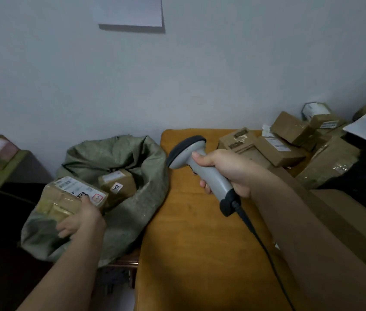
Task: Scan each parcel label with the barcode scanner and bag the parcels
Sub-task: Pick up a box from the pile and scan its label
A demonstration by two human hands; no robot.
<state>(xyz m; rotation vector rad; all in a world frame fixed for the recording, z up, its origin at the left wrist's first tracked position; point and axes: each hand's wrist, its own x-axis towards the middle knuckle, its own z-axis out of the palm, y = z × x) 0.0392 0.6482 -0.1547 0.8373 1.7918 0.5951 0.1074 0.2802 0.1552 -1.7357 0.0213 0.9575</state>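
One parcel (69,196), stiff and seemingly light, sat gripped at its near edge in my left hand (81,221) above the sack (132,209); my right hand (227,171) fingers wrapped the scanner (200,162).

An orange-brown wooden table (200,232) stands against the wall. Taped cardboard parcels (289,140) lie heaped on its far right corner.

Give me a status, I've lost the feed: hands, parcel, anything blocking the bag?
Right hand grips scanner. Left hand holds labelled parcel over green sack. One parcel inside. Sack mouth unobstructed.
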